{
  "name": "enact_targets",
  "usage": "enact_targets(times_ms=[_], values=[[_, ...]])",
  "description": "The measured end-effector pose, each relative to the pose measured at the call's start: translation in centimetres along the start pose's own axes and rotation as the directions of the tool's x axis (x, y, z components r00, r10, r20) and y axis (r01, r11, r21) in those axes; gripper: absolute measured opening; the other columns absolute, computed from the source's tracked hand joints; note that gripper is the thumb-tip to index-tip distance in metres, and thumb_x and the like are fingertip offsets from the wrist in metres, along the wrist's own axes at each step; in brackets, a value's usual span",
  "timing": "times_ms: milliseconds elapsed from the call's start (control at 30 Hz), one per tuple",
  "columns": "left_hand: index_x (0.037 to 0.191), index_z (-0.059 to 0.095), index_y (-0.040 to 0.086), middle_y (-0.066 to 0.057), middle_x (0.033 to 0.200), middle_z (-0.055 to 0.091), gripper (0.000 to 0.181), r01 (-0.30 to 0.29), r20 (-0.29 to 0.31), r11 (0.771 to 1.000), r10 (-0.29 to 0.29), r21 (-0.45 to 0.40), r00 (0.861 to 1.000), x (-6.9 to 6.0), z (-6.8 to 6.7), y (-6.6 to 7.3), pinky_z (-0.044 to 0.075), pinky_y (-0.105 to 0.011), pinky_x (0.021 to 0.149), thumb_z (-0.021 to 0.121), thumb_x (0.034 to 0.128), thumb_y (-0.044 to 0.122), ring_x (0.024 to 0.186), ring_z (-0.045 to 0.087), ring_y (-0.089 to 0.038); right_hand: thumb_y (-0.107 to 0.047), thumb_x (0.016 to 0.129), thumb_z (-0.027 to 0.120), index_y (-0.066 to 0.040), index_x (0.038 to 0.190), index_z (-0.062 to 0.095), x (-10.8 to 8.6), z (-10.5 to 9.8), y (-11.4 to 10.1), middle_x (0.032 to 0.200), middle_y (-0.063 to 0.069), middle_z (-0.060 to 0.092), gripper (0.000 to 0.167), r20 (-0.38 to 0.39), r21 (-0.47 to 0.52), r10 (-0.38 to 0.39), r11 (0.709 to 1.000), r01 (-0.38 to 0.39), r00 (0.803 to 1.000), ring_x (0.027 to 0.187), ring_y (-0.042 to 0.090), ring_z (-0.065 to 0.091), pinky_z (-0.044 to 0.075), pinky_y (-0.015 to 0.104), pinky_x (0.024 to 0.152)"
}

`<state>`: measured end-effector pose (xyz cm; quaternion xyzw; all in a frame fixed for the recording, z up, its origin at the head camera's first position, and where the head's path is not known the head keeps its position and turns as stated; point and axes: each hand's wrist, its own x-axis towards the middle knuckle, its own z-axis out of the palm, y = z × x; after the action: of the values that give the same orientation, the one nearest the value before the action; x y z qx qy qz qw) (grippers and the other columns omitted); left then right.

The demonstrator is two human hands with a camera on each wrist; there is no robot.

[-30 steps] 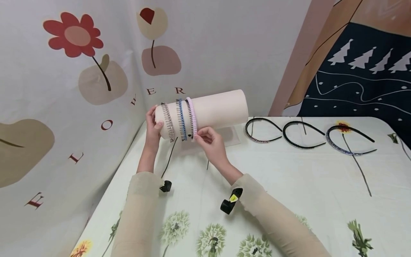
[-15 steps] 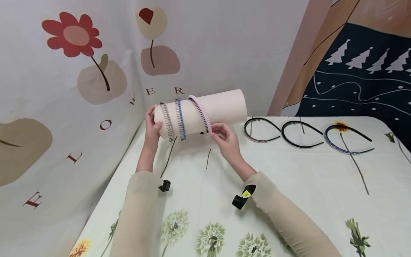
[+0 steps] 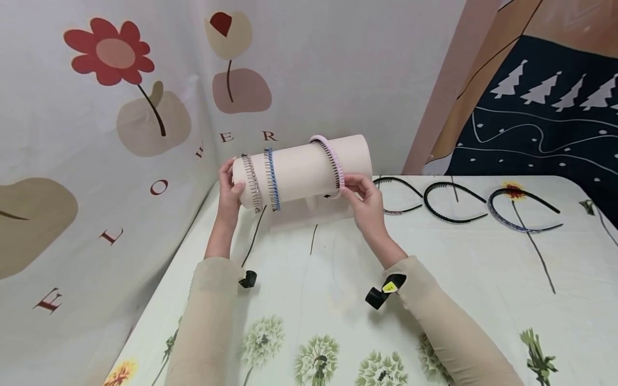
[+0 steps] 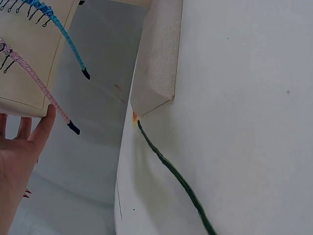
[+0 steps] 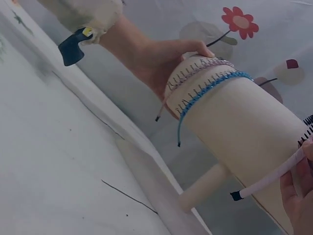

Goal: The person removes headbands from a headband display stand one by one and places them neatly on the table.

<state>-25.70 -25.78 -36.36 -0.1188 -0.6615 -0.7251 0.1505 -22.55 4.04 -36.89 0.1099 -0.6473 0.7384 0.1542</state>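
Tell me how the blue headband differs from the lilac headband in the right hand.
The blue headband looks bumpy, while the lilac headband looks smoother. The blue headband sits nearer the left hand; the lilac headband sits toward the other end of the cylinder. The right hand pinches the lilac headband, but neither hand touches the blue headband. Both curve over the cylinder and have dark teeth and black tips.

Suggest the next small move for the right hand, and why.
Probably ease the lilac headband rightward off the cylinder: the right hand pinches it near the cylinder's free right end, while the left hand holds the opposite end.
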Motion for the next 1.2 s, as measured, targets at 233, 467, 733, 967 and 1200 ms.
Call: enact_targets(times_ms=[233, 467, 733, 967, 1200], values=[[0.144, 0.029, 0.026, 0.007, 0.133, 0.043, 0.058, 0.022, -0.001, 1.000, -0.022, 0.013, 1.000, -0.1, -0.3, -0.1, 0.049, -0.021, 0.083, 0.044, 0.0889, 0.018, 0.112, 0.049, -0.010, 0.003, 0.092, 0.063, 0.007, 0.118, 0.060, 0.3, -1.7, -0.9, 0.097, -0.012, 0.064, 0.026, -0.030, 0.008, 0.032, 0.999, -0.032, 0.999, 0.090, 0.006, 0.062, 0.054, 0.017, 0.081], [0.146, 0.028, 0.026, 0.008, 0.135, 0.042, 0.059, 0.034, -0.001, 0.999, -0.034, 0.020, 0.999, -0.2, -0.6, -0.2, 0.048, -0.022, 0.084, 0.043, 0.0894, 0.019, 0.113, 0.049, -0.010, 0.003, 0.093, 0.060, 0.008, 0.119, 0.060, 1.0, -3.4, -1.7, 0.092, -0.013, 0.065, 0.026, -0.083, 0.017, 0.068, 0.998, -0.066, 0.994, 0.081, 0.003, 0.060, 0.054, 0.016, 0.077], [0.144, 0.031, 0.027, 0.006, 0.133, 0.044, 0.058, 0.015, -0.001, 1.000, -0.015, 0.011, 1.000, -0.3, -0.4, -0.2, 0.049, -0.022, 0.082, 0.045, 0.0878, 0.020, 0.110, 0.050, -0.011, 0.002, 0.095, 0.059, 0.005, 0.119, 0.060, 1.6, -4.7, -2.0, 0.093, -0.011, 0.066, 0.024, -0.117, 0.047, 0.102, 0.994, -0.097, 0.988, 0.083, 0.003, 0.062, 0.055, 0.016, 0.079], [0.144, 0.030, 0.027, 0.006, 0.132, 0.044, 0.058, 0.007, 0.005, 1.000, -0.007, 0.013, 1.000, -0.1, -0.4, -0.3, 0.049, -0.021, 0.081, 0.045, 0.0880, 0.021, 0.110, 0.050, -0.011, 0.003, 0.095, 0.058, -0.009, 0.109, 0.064, 2.3, -5.5, -2.0, 0.096, -0.008, 0.066, 0.020, -0.147, 0.090, 0.129, 0.989, -0.116, 0.981, 0.086, 0.004, 0.062, 0.056, 0.017, 0.079], [0.145, 0.030, 0.027, 0.006, 0.132, 0.044, 0.058, 0.006, 0.010, 1.000, -0.006, 0.010, 1.000, 0.1, -0.4, -0.5, 0.049, -0.022, 0.081, 0.045, 0.0884, 0.021, 0.110, 0.050, -0.011, 0.003, 0.096, 0.057, -0.019, 0.102, 0.063, 2.8, -6.3, -1.7, 0.096, -0.007, 0.065, 0.024, -0.162, 0.129, 0.160, 0.982, -0.140, 0.974, 0.088, 0.005, 0.062, 0.056, 0.016, 0.079]])
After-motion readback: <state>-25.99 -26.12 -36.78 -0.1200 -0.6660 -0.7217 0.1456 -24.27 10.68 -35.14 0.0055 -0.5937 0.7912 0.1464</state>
